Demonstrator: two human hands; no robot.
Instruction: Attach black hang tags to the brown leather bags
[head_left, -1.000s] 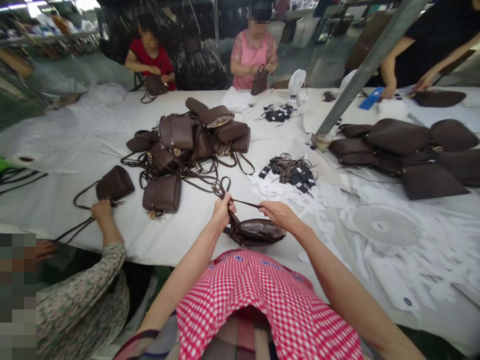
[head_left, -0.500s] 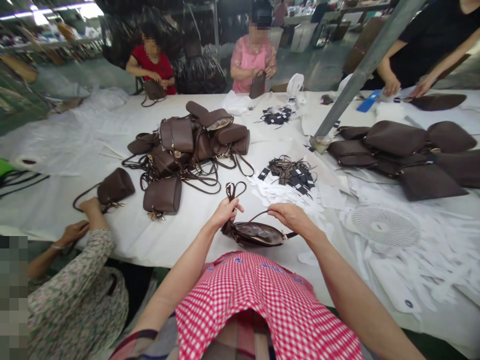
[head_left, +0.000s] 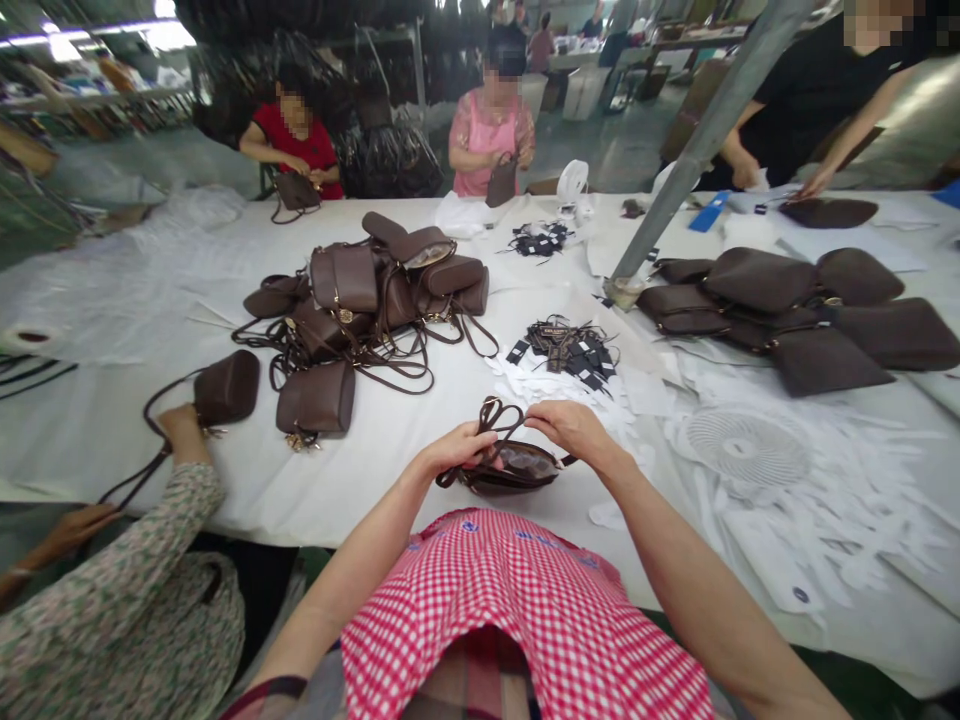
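Gripping thin dark-brown leather-look strap [head_left: 485, 412] with left fingers [head_left: 481, 441], pinching with right fingers [head_left: 541, 414]; likely light, limp; best held near oval brown leather-look handbag [head_left: 512, 484]

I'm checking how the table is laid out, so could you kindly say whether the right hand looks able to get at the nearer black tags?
Probably yes: only white scraps lie between the right hand and the black tags, though it would likely have to release the brown strap.

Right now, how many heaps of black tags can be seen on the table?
2: a nearer heap beyond the right hand, and a farther heap toward the pink apron. The slanted pole may hide others.
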